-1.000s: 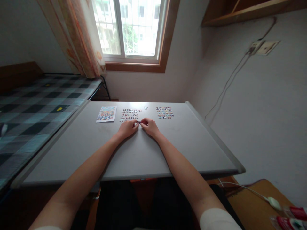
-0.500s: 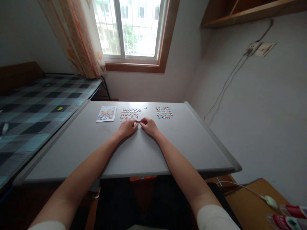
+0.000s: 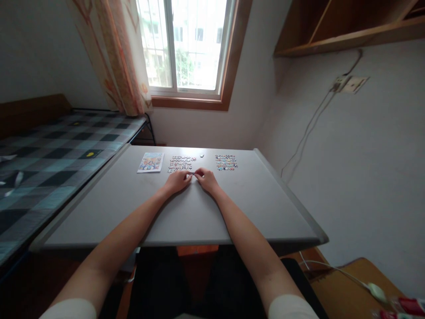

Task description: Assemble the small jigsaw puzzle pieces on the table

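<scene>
My left hand [image 3: 178, 181] and my right hand [image 3: 206, 180] meet over the grey table [image 3: 199, 217], fingertips pinched almost together. Between them is a small dark jigsaw puzzle piece [image 3: 192, 173], gripped from both sides; whether it is one piece or two joined is too small to tell. Just beyond my left hand lie rows of puzzle pieces [image 3: 181, 163]. A second block of pieces in rows [image 3: 226, 162] sits to the right, past my right hand. One lone pale piece [image 3: 202, 155] rests between the two groups.
A colourful picture sheet [image 3: 151, 162] lies at the table's far left. Left of the table stands a bed with a checked cover [image 3: 66, 146]. A wooden stool [image 3: 355, 283] with a white plug on a cord and red-labelled bottles is at lower right.
The camera view has tilted up slightly, so everything sits lower in the picture. My hands stay pinched together at the same spot on the table.
</scene>
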